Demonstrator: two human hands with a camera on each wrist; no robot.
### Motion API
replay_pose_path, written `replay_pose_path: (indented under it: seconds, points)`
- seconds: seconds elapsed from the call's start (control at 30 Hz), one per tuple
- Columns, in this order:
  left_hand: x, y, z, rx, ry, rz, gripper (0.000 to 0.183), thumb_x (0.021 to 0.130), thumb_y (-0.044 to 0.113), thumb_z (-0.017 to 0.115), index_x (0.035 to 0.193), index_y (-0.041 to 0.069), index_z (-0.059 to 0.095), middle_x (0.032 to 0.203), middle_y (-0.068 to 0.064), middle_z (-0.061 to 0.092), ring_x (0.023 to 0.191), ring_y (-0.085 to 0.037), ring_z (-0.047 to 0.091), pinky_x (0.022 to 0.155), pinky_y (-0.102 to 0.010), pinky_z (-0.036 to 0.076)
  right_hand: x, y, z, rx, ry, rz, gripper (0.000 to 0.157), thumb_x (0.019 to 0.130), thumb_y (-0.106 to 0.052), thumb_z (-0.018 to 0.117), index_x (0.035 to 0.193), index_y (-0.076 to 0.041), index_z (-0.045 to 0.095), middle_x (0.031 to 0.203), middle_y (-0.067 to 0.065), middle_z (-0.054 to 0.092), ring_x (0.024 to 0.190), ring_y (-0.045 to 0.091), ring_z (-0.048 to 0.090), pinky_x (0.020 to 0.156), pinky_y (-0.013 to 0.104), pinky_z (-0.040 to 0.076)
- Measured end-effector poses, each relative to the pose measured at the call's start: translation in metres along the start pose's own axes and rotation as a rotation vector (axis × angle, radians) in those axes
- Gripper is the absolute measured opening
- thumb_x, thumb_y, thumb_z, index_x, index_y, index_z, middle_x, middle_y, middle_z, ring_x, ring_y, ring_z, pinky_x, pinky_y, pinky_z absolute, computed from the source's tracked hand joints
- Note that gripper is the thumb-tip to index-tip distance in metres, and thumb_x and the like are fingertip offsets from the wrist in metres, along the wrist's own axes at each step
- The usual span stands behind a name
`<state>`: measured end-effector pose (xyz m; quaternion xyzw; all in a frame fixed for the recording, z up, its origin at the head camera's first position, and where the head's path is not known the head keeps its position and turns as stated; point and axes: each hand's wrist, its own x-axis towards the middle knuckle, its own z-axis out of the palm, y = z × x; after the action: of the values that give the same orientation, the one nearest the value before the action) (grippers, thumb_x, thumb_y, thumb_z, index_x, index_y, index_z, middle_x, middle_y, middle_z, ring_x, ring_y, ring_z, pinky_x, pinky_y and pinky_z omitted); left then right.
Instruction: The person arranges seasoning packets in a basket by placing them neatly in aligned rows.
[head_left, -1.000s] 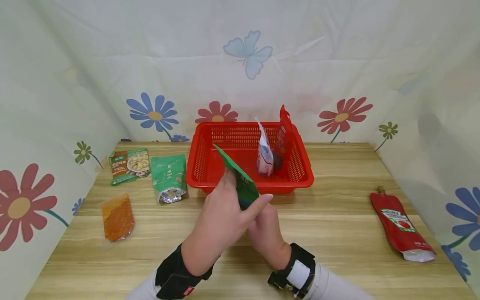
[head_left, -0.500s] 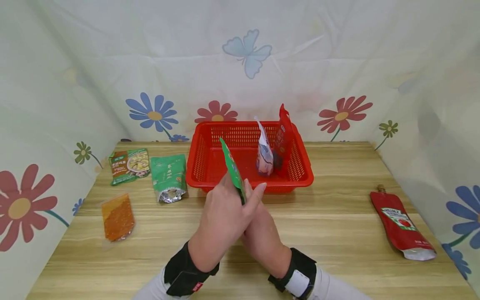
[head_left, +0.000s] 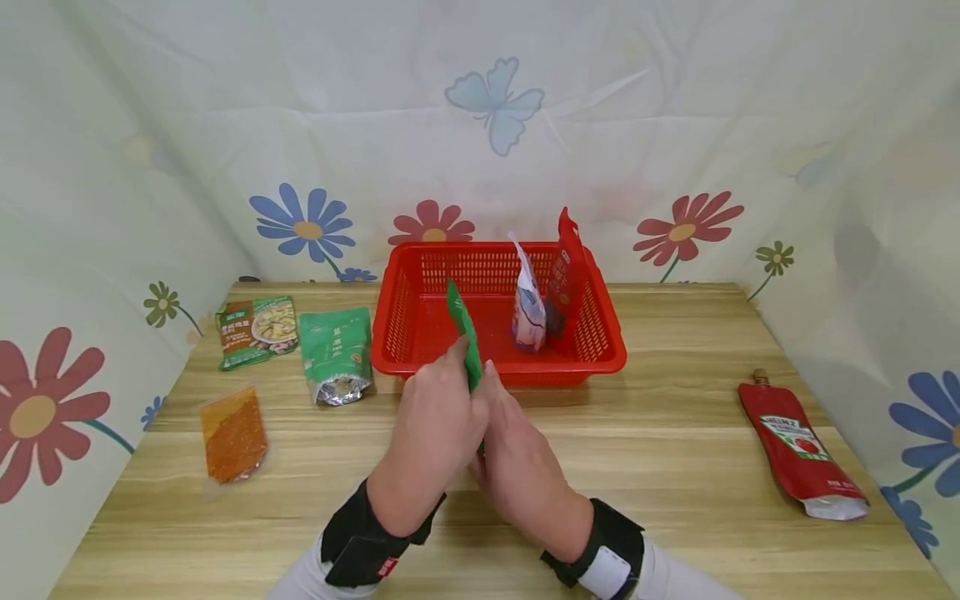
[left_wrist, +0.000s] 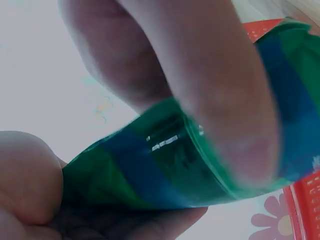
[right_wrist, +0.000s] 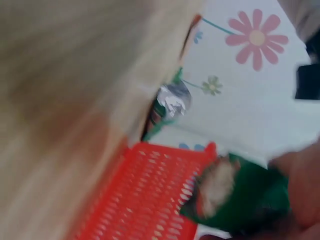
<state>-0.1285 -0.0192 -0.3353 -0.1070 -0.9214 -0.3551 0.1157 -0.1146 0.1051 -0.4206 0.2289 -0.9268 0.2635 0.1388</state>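
Note:
A green food packet stands on edge between both hands, close to the near rim of the red basket. My left hand grips it, a finger lying over its glossy side, which has a blue band in the left wrist view. My right hand holds the packet's near end, with extended fingers along its right side; the hands hide most of that end. In the blurred right wrist view the packet shows a food picture over the basket.
Inside the basket stand a white and purple bag and a red bag. Left lie a green and brown packet, a green pouch and an orange sauce bag. A red Heinz ketchup pouch lies far right.
The green packet has turned from slanting to nearly edge-on to the head camera. My right hand's fingers have come up and straightened along it, and my left thumb no longer crosses over the right hand.

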Motion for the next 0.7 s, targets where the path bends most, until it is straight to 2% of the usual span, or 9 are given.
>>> replay_pose_path:
  seconds: [0.13, 0.2, 0.27, 0.37, 0.47, 0.6, 0.7]
  points:
    - [0.002, -0.004, -0.005, 0.010, -0.021, -0.005, 0.030, 0.096, 0.018, 0.070, 0.115, -0.004, 0.062, 0.072, -0.007, 0.064, 0.073, -0.027, 0.074, 0.066, -0.038, 0.064, 0.005, 0.005, -0.017, 0.041, -0.148, -0.003, 0.104, 0.088, -0.038, 0.081, 0.164, -0.009, 0.017, 0.165, 0.008, 0.038, 0.148, 0.023, 0.044, 0.114, 0.044, 0.044]
    - [0.003, -0.006, -0.008, 0.014, -0.020, 0.008, 0.025, 0.095, 0.015, 0.071, 0.109, -0.003, 0.063, 0.069, -0.007, 0.062, 0.069, -0.025, 0.072, 0.065, -0.037, 0.063, 0.008, 0.010, -0.027, 0.066, -0.201, -0.038, 0.104, 0.086, -0.042, 0.082, 0.165, -0.016, 0.018, 0.164, 0.002, 0.040, 0.147, 0.019, 0.046, 0.115, 0.042, 0.045]
    - [0.003, -0.008, -0.010, 0.009, -0.015, 0.019, 0.019, 0.095, 0.013, 0.070, 0.103, -0.003, 0.062, 0.066, -0.006, 0.061, 0.064, -0.022, 0.070, 0.062, -0.035, 0.063, 0.012, 0.017, -0.035, 0.067, -0.220, -0.101, 0.100, 0.086, -0.041, 0.082, 0.163, -0.019, 0.024, 0.159, 0.000, 0.047, 0.143, 0.017, 0.051, 0.112, 0.040, 0.048]
    - [0.002, -0.011, -0.013, -0.002, -0.015, 0.031, 0.013, 0.096, 0.011, 0.067, 0.096, -0.001, 0.061, 0.064, -0.004, 0.058, 0.058, -0.018, 0.066, 0.057, -0.031, 0.060, 0.016, 0.029, -0.047, 0.012, -0.192, -0.189, 0.084, 0.085, -0.039, 0.083, 0.155, -0.017, 0.043, 0.147, 0.001, 0.060, 0.133, 0.016, 0.061, 0.106, 0.038, 0.053]
    - [0.002, -0.012, -0.015, -0.007, -0.014, 0.043, 0.013, 0.097, 0.010, 0.064, 0.088, 0.002, 0.057, 0.060, -0.003, 0.054, 0.052, -0.014, 0.059, 0.052, -0.026, 0.054, 0.022, 0.044, -0.056, -0.082, -0.112, -0.249, 0.062, 0.084, -0.033, 0.085, 0.137, -0.009, 0.063, 0.129, 0.006, 0.070, 0.118, 0.020, 0.069, 0.097, 0.037, 0.059]
    - [0.001, -0.014, -0.016, -0.005, -0.012, 0.059, 0.018, 0.098, 0.008, 0.061, 0.081, 0.004, 0.054, 0.057, -0.003, 0.050, 0.049, -0.013, 0.053, 0.048, -0.021, 0.047, 0.031, 0.066, -0.063, -0.199, -0.054, -0.216, 0.041, 0.081, -0.024, 0.088, 0.116, -0.007, 0.074, 0.112, 0.007, 0.074, 0.104, 0.023, 0.068, 0.090, 0.039, 0.062]
    - [0.000, -0.015, -0.018, -0.001, -0.027, 0.061, 0.020, 0.098, 0.009, 0.061, 0.079, 0.005, 0.053, 0.056, -0.002, 0.049, 0.048, -0.012, 0.052, 0.048, -0.020, 0.047, 0.035, 0.081, -0.067, -0.270, -0.080, -0.135, 0.040, 0.078, -0.023, 0.090, 0.111, -0.008, 0.075, 0.110, 0.008, 0.074, 0.102, 0.025, 0.066, 0.090, 0.042, 0.062]
